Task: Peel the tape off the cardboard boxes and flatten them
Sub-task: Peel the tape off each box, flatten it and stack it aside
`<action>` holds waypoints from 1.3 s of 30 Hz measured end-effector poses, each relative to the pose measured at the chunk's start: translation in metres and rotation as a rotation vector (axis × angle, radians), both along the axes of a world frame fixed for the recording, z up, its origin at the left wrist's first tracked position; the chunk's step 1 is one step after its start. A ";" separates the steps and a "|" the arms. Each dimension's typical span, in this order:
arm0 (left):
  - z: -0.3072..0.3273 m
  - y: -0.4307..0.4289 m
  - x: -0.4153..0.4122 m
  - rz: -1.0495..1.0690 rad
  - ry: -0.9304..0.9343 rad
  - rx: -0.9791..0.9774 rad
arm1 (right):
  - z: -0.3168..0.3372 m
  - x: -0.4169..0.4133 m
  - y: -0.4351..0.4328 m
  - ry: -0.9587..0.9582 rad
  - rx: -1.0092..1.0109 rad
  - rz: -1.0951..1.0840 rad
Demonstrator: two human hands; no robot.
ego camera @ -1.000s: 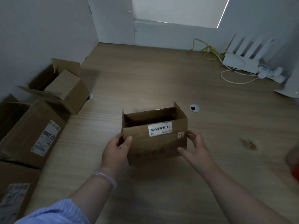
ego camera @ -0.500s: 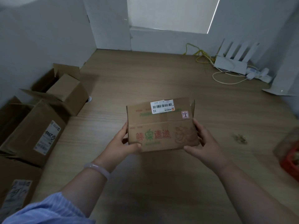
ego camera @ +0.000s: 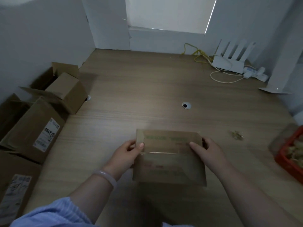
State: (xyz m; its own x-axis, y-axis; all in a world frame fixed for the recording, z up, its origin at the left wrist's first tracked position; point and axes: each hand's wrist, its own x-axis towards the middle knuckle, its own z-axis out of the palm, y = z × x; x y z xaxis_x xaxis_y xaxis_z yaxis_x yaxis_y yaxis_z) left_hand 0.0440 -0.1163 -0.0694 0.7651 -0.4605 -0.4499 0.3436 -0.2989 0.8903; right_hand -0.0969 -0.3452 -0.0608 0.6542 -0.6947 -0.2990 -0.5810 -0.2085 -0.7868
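The left hand (ego camera: 126, 153) grips the left end of the box (ego camera: 168, 167): the thumb lies on the upper face and the fingers curl round the side. The right hand (ego camera: 208, 151) grips the right end in the same way, with one digit on the upper face and the rest curled over the edge. The box sits in the lower centre of the frame, between the two hands, with a closed face turned up. A glossy strip of tape (ego camera: 157, 152) runs across that face along the flap seam. Faded green and red print is visible on both flaps. Whether the box rests on the table (ego camera: 147, 89) or is held just above it cannot be told.

A pale bracelet (ego camera: 106, 176) circles the left wrist, above a blue striped sleeve (ego camera: 54, 213).

A box pile (ego camera: 32, 128) occupies the left edge of the frame, and some of these boxes carry white labels. A round grommet (ego camera: 186, 105) is set in the table beyond the box. Small scraps (ego camera: 237, 135) lie to the right, near a red basket (ego camera: 290, 161) at the right edge. A white router (ego camera: 227, 63) with cables (ego camera: 201, 54) stands at the upper right.
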 end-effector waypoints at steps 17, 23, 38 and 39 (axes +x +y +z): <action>-0.059 -0.013 -0.031 -0.211 -0.044 0.229 | -0.023 -0.027 0.016 0.217 -0.268 0.026; -0.072 0.013 -0.037 -0.076 -0.095 0.266 | -0.054 -0.023 0.043 0.378 -0.089 0.195; -0.099 0.044 -0.045 0.002 -0.010 0.192 | -0.095 -0.022 0.096 0.187 -0.787 0.808; -0.098 0.050 -0.048 0.007 0.026 0.152 | -0.100 -0.023 0.099 0.212 -0.794 0.822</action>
State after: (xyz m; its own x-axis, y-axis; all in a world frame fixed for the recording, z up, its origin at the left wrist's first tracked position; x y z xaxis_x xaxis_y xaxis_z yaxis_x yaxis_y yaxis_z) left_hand -0.0041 -0.0667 -0.1677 0.7556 -0.3804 -0.5333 0.3683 -0.4266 0.8261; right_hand -0.1195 -0.2463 -0.1606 0.9839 -0.1254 -0.1275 -0.1461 -0.9748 -0.1685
